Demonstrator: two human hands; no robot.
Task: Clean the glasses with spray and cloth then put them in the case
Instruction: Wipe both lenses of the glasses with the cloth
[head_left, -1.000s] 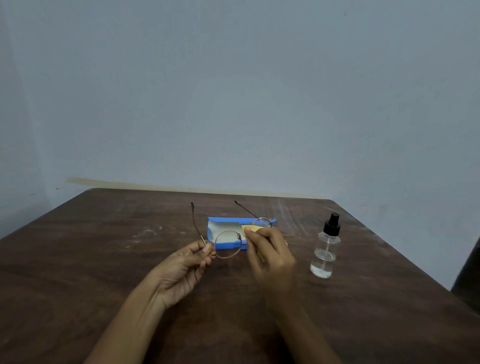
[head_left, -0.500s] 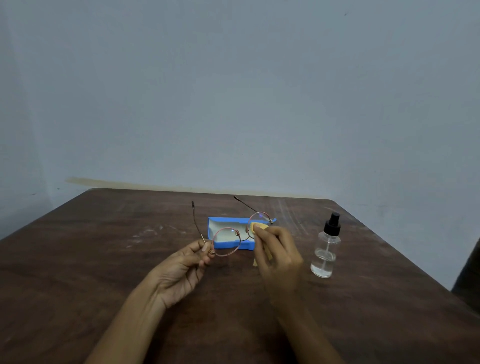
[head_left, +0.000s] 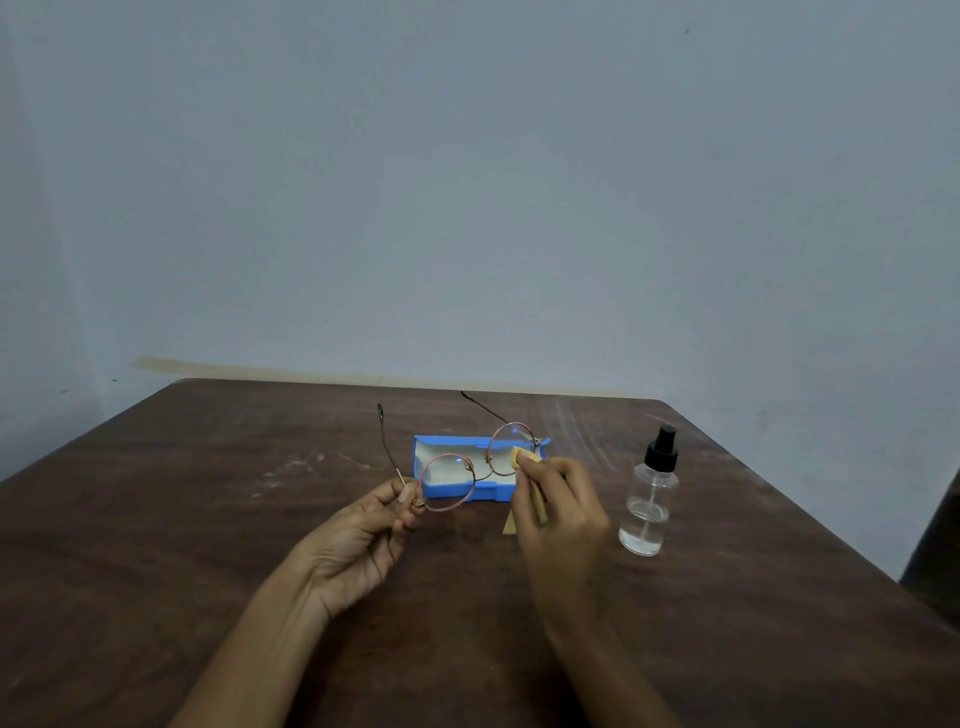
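Note:
Round glasses (head_left: 470, 470) with a thin reddish metal frame are held above the table, their temples unfolded and pointing away from me. My left hand (head_left: 363, 535) pinches the frame at the left hinge. My right hand (head_left: 558, 512) pinches a yellow cloth (head_left: 522, 460) against the right lens. Behind the glasses lies the open blue case (head_left: 493, 491) with a pale lining. The clear spray bottle (head_left: 649, 499) with a black pump top stands upright to the right of my right hand.
Everything sits on a dark brown wooden table (head_left: 208, 519) that ends at a pale blue wall. The table's right edge runs diagonally just past the bottle.
The glasses have tilted so the right lens rises. My right hand with the cloth shifted from the frame's middle to the right lens. My left hand kept its pinch.

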